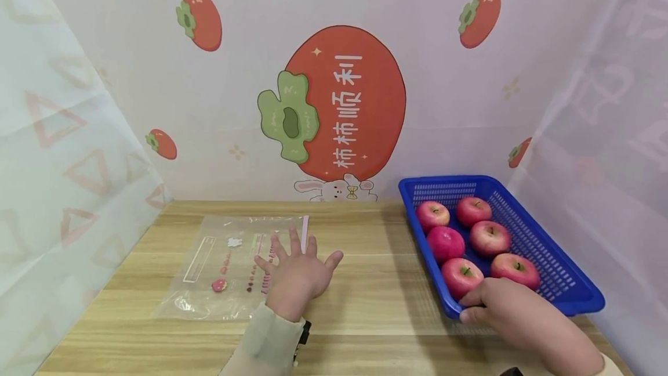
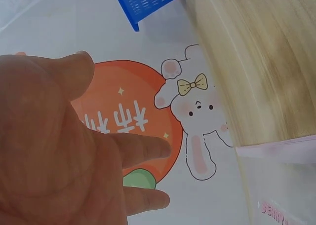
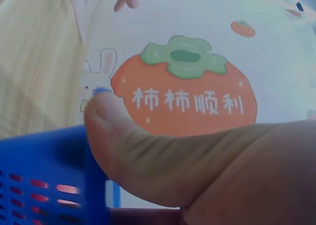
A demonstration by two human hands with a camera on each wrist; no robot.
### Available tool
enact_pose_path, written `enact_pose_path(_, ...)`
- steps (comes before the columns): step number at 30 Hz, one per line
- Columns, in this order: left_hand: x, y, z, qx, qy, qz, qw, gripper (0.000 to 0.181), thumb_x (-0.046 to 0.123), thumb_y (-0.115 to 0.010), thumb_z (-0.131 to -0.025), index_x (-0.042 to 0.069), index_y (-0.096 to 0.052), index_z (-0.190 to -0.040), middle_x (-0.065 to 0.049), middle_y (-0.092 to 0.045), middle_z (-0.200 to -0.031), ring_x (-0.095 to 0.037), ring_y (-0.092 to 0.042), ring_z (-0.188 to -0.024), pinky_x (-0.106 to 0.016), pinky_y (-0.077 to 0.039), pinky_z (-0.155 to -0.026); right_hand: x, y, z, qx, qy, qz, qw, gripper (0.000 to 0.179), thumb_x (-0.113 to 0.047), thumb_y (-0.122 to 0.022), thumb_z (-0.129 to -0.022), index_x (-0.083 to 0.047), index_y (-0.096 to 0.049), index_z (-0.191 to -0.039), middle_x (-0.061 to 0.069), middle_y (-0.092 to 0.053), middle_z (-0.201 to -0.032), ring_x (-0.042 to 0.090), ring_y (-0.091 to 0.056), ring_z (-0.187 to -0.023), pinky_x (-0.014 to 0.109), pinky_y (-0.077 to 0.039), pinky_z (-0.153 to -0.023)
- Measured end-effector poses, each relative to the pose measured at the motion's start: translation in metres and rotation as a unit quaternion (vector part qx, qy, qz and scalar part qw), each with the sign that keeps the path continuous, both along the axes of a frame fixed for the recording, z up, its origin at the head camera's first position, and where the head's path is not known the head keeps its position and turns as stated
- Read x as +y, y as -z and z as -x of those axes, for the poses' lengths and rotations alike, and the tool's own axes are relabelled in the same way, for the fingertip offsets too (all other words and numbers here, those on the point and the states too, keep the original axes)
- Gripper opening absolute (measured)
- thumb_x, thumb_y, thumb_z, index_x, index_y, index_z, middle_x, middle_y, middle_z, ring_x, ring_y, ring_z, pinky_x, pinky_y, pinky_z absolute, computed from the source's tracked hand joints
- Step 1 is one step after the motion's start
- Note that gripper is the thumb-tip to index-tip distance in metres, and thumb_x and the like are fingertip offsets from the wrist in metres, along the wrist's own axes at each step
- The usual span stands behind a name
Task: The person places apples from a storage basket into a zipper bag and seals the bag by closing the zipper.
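A blue plastic basket [image 1: 587, 304] stands at the right of the table, with several red apples [image 1: 490, 238] and one deeper pink round fruit [image 1: 445, 243] inside. My right hand [image 1: 514, 309] grips its rim at the near left corner, the thumb [image 3: 111, 129] lying along the outside in the right wrist view. At the left a clear printed zip bag [image 1: 200, 292] lies flat. Over the bag's right side my left hand [image 1: 300, 277] is spread, fingers straight and apart, holding nothing. The left wrist view shows this hand [image 2: 54, 151] from the palm side.
The wooden tabletop [image 1: 376, 289] runs between bag and basket. A pale cloth backdrop [image 1: 438, 103] printed with persimmons and a rabbit rises behind it, and cloth sides [image 1: 62, 149] close in left and right.
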State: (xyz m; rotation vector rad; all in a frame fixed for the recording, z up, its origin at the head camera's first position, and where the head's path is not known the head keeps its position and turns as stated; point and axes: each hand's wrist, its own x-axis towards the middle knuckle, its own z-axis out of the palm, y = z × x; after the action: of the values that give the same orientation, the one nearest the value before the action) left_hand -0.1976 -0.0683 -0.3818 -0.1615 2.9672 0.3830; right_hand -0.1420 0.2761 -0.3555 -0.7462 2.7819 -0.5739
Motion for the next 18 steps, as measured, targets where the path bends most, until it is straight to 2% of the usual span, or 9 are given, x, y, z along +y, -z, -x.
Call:
enact_pose_path(3, 0.000, 0.001, 0.000, -0.001, 0.001, 0.000, 1.0000, 0.085, 0.075, -0.035, -0.093, 0.018, -0.035, -0.157, -0.019, -0.005, -0.164, -0.054, 0.007, -0.143, -0.082, 0.008, -0.095, -0.005, 0.001, 0.002, 0.011, 0.020, -0.010, 0.9997, 0.002, -0.029, -0.074, -0.088, -0.028, -0.075, -0.087, -0.020, -0.051, -0.070, -0.001, -0.047, -0.065, 0.025, -0.041, -0.059)
enact_pose_path(10, -0.002, 0.003, 0.001, 0.005, 0.003, -0.005, 1.0000, 0.084, 0.074, -0.036, -0.094, 0.017, -0.037, -0.156, -0.020, -0.006, -0.164, -0.053, 0.008, -0.143, -0.082, 0.009, -0.095, -0.014, 0.000, 0.006, 0.013, 0.055, -0.035, 0.9978, 0.010, -0.031, -0.074, -0.088, -0.023, -0.077, -0.093, -0.018, -0.062, -0.081, -0.001, -0.053, -0.071, 0.031, -0.051, -0.067)
enact_pose_path(18, -0.002, 0.002, 0.001, 0.001, 0.004, 0.004, 1.0000, 0.086, 0.076, -0.035, -0.093, 0.017, -0.036, -0.156, -0.020, -0.008, -0.163, -0.053, 0.007, -0.144, -0.083, 0.007, -0.095, -0.014, 0.002, 0.009, 0.016, 0.058, -0.040, 0.9974, 0.013, -0.029, -0.075, -0.088, -0.020, -0.078, -0.096, -0.014, -0.067, -0.086, 0.001, -0.057, -0.075, 0.036, -0.054, -0.071)
